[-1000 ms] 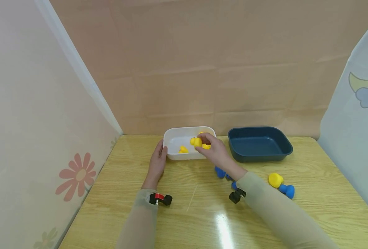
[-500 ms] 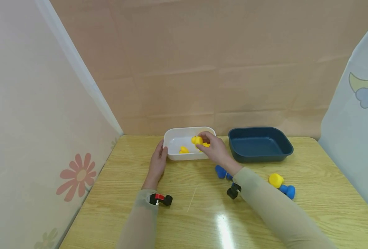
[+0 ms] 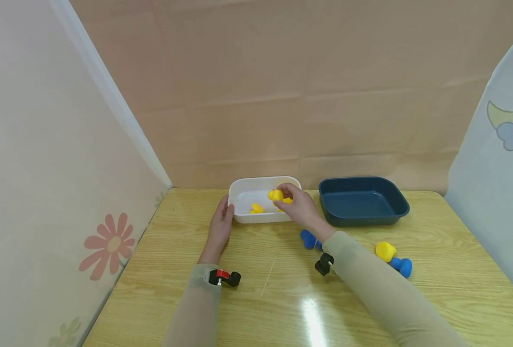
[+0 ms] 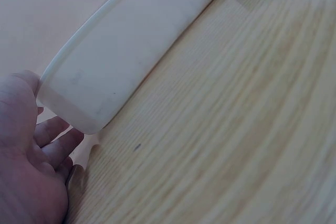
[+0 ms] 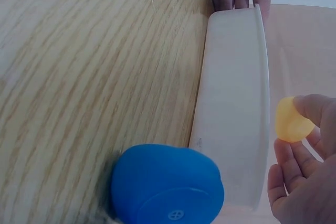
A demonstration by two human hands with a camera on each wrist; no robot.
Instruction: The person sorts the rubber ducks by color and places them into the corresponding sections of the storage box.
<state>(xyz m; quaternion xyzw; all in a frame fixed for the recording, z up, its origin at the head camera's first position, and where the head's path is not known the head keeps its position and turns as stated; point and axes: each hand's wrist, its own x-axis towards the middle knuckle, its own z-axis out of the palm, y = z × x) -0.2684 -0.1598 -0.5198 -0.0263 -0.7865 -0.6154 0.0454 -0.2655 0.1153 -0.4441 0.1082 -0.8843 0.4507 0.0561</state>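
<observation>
My left hand (image 3: 220,226) grips the left end of a white plastic tray (image 3: 260,219), thumb at the rim and fingers against the outer wall, as the left wrist view shows. Over the tray's right half, my right hand (image 3: 303,207) pinches a small yellow rubber duck (image 3: 275,195) between thumb and fingers. In the right wrist view that duck appears above the rim, its far side covered by the fingers. Inside the tray lie a yellow duck (image 3: 256,208) near the front wall and more yellow (image 3: 288,202) partly behind my right hand.
Right of the white tray stands a dark blue tray (image 3: 364,221). Blue rubber toys (image 3: 309,239) lie below my right wrist, one (image 5: 168,182) showing a small round vent. Farther right, a yellow toy (image 3: 384,251) touches a blue one (image 3: 401,266). A paper-covered wall rises behind.
My right hand has shifted slightly right with the duck still pinched, and its forearm has swung a little left. The left hand and white tray have stayed in place.
</observation>
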